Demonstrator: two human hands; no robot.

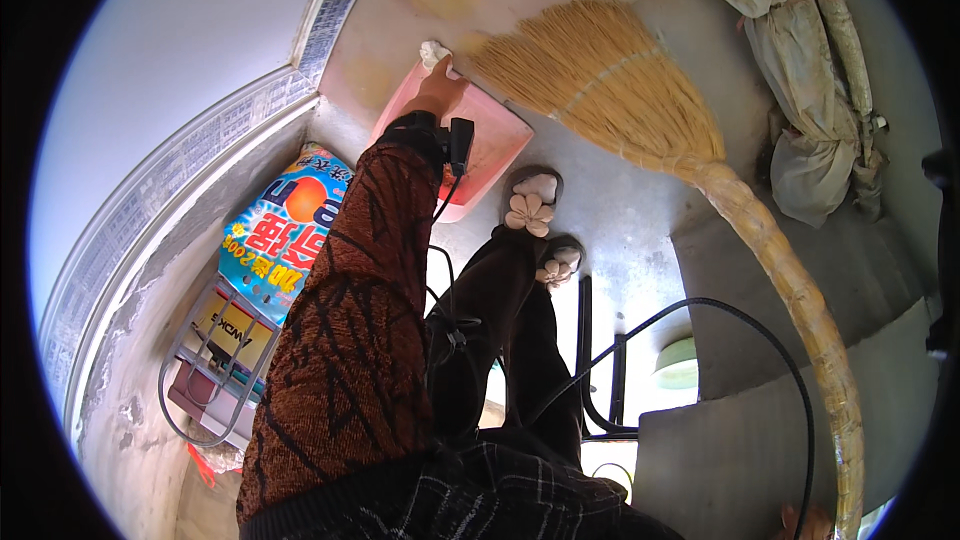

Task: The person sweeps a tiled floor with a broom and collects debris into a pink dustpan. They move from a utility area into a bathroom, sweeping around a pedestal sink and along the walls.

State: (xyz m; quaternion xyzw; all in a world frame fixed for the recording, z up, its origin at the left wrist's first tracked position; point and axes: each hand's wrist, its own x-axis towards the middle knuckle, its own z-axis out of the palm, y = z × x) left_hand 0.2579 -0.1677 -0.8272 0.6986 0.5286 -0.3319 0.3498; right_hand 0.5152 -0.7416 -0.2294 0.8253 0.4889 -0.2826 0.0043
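Observation:
My left hand [441, 88] reaches down over the far end of a pink plastic dustpan [504, 124]. Its fingertips are at a crumpled white piece, perhaps tissue [433, 53], by the pan's edge; whether they grip it is unclear. Small reddish bits lie in the pan. A straw broom [622, 82] spans the view on the right, its bristles near the pan and its wrapped handle running down to the bottom right. Beside that handle, my right hand [808, 522] shows only in part at the lower edge; its grip is hidden.
A detergent bag [289, 229] and a metal rack [217, 360] with boxes stand along the left wall. My slippered feet [529, 204] are beside the pan. A wrapped bundle [802, 82] leans at the right. Black metal legs [585, 352], a green basin [677, 364] and a black cable [787, 360] are nearby.

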